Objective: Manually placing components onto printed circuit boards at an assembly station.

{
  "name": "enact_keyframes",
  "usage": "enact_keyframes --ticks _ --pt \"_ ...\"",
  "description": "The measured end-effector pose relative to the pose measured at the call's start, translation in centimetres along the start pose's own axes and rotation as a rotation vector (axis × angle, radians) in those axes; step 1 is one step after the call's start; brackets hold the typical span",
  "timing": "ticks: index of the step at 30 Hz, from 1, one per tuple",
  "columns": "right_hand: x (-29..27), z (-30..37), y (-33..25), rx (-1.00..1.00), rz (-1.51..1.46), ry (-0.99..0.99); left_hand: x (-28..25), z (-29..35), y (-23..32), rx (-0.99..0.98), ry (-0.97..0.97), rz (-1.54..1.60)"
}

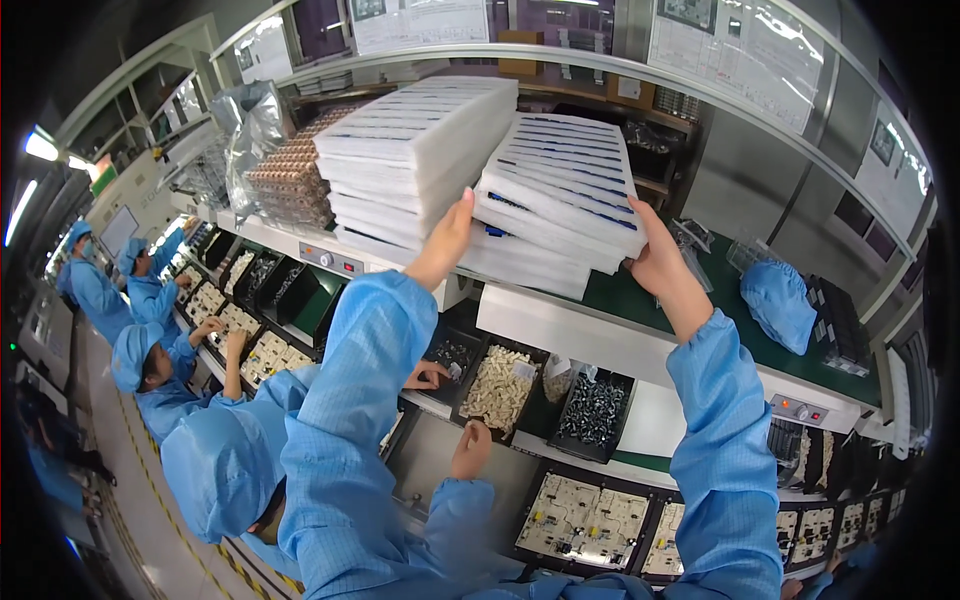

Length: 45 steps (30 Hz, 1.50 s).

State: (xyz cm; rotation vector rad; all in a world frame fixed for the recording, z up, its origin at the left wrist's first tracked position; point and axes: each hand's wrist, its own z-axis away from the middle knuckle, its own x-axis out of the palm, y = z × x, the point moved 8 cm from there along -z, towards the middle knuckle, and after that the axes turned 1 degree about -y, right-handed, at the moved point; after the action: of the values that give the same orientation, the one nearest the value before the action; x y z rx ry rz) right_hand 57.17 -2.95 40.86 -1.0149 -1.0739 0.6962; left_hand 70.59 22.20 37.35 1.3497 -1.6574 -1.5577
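Both my arms, in blue sleeves, reach up to a raised shelf. White foam trays (565,165) lie there, with thin blue pieces standing in rows of slots. My left hand (447,238) is closed on their near left edge, thumb up. At the right edge my right hand (664,262) grips them, its fingers partly hidden underneath. These trays sit slightly turned over another white foam tray (530,268). Close beside them on the left rises a taller stack of the same foam trays (415,150).
Brown egg-crate trays (290,175) and a silvery bag (250,125) stand left on the shelf; a blue cap (777,305) lies right. Below are parts bins (592,412) and circuit boards (585,515). A co-worker in a blue cap (225,470) works close at my left.
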Motion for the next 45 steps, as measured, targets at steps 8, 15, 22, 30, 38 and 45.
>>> enact_keyframes --ticks 8,15,22,30,38,45 --pt "1.6 7.9 -5.2 -1.170 0.925 0.402 0.5 3.1 4.0 0.375 0.095 -0.364" --pt "12.3 7.4 -0.6 -1.483 1.845 0.105 1.4 4.4 5.7 0.441 0.304 -0.508" --pt "12.8 6.9 -2.1 -1.520 1.679 -0.005 1.1 4.4 5.7 0.448 0.370 -0.399" --pt "13.6 6.9 -3.8 -1.409 1.654 -0.197 0.9 3.9 5.1 0.433 0.323 -0.345" --pt "13.0 6.6 -4.1 -1.527 1.648 -0.105 0.8 2.9 3.8 0.244 0.340 -0.116" --pt "13.4 6.2 -4.4 -1.586 1.734 -0.029 0.3 2.7 3.0 0.214 0.311 -0.081"
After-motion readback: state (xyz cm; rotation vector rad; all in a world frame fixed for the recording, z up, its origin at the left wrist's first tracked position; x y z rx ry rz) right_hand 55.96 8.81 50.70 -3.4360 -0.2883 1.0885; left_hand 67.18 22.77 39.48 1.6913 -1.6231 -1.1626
